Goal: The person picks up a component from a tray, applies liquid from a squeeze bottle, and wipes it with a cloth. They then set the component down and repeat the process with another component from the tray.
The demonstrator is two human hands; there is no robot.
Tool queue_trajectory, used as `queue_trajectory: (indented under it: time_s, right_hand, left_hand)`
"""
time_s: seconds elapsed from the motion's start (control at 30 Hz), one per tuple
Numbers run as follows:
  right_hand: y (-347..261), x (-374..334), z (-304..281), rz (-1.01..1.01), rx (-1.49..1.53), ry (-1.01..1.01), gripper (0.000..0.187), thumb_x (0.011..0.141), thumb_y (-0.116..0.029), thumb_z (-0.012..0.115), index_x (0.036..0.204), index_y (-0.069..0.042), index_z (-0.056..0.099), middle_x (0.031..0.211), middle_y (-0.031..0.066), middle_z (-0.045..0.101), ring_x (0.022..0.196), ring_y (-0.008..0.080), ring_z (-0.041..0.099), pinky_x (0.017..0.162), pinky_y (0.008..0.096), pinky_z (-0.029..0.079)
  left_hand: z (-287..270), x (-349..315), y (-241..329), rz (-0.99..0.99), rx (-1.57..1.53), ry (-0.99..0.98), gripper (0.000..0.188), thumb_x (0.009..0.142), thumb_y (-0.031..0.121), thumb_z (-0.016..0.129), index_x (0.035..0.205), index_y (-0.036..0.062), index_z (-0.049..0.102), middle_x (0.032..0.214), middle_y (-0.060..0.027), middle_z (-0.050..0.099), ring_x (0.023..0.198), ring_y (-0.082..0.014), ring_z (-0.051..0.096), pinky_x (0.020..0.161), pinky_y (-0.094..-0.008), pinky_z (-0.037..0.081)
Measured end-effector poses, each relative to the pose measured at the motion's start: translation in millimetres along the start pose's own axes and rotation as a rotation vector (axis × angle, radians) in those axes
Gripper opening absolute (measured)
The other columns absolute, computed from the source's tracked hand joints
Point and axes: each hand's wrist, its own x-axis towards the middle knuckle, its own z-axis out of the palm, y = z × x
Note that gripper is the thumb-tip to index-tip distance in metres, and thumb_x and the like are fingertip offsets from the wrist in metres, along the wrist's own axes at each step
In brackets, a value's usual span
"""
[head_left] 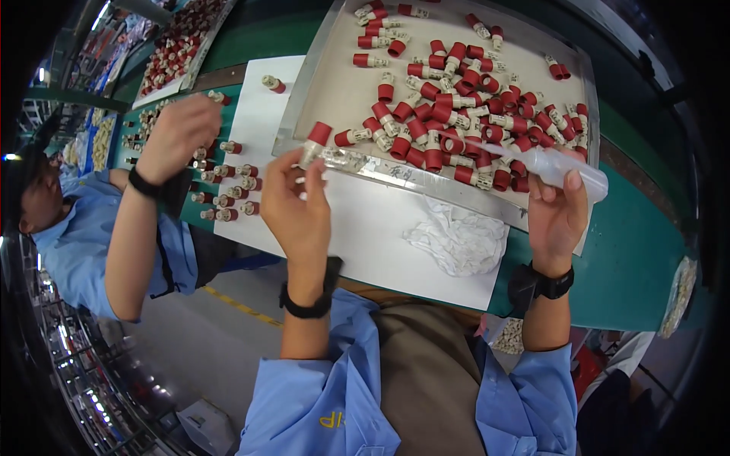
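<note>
Left hand [296, 209]: fingertips pinched on one red-and-white piece [318, 135], near the tray's [327, 87] left corner; blur may hide the exact grip.
Right hand [559, 216]: curled around a translucent bottle [570, 171], nozzle pointing left over the piled pieces [433, 156].
Before the tray: crumpled cloth [460, 242], partly covering a white sheet [365, 235] on the green desk [631, 281].
Far left: co-worker's hand [194, 125] above more pieces [226, 201].

Yellow lettering [331, 419] is standing on the left front of the wearer's blue shirt [304, 387]. Dark handwritten characters [401, 172] are occupying the near wall of the metal tray [449, 188]. Dark print is marking the white sections of the red-and-white pieces [369, 60] inside the tray; individual characters of this print are showing too small for reliable reading.
</note>
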Motion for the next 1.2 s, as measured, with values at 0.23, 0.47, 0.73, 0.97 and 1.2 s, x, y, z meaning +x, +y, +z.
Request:
queue_trajectory:
  time_s: [0.23,0.47,0.73,0.97,1.2]
  right_hand:
    - [7,-20,13,-0.113,-0.133,-0.194,0.044,0.068,-0.027,0.074,0.097,-0.004,0.049,0.087,0.0047,0.047,0.072,0.0133,0.049,0.065,0.0264,0.042]
    - [11,-32,9,-0.237,-0.370,-0.309,0.049,0.061,-0.029,0.079,0.092,-0.008,0.047,0.091,0.0042,0.041,0.085,0.0152,0.047,0.075,0.0280,0.043]
    - [11,-29,15,-0.401,-0.427,-0.334,0.042,0.061,-0.019,0.078,0.090,-0.005,0.051,0.087,0.0098,0.059,0.074,0.0146,0.049,0.067,0.0260,0.041]
    - [10,-29,17,-0.397,-0.474,-0.364,0.041,0.061,-0.017,0.079,0.090,-0.004,0.052,0.086,0.0113,0.060,0.072,0.0135,0.049,0.066,0.0243,0.041]
    - [11,-33,19,-0.378,-0.423,-0.341,0.042,0.060,-0.017,0.080,0.090,-0.004,0.053,0.087,0.0111,0.059,0.072,0.0135,0.050,0.066,0.0244,0.041]
  left_hand:
    - [10,-34,15,0.219,0.000,0.006,0.023,0.070,-0.012,0.062,0.090,-0.0027,0.054,0.088,-0.0139,0.054,0.070,-0.0207,0.057,0.057,-0.0237,0.049]
    - [9,-43,15,0.511,0.292,-0.015,0.025,0.067,-0.012,0.064,0.087,-0.0014,0.055,0.086,-0.0123,0.054,0.071,-0.0187,0.054,0.055,-0.0231,0.046]
    - [13,-50,15,0.576,0.279,-0.034,0.027,0.064,-0.013,0.065,0.087,-0.0009,0.056,0.086,-0.0127,0.054,0.070,-0.0198,0.054,0.053,-0.0239,0.046]
    - [13,-53,21,0.517,0.252,-0.044,0.029,0.064,-0.014,0.065,0.088,-0.0013,0.054,0.086,-0.0133,0.054,0.070,-0.0217,0.055,0.056,-0.0252,0.047]
    - [13,-56,27,0.177,-0.098,-0.075,0.024,0.070,-0.011,0.064,0.089,-0.0025,0.052,0.087,-0.0120,0.054,0.070,-0.0135,0.057,0.058,-0.0206,0.048]
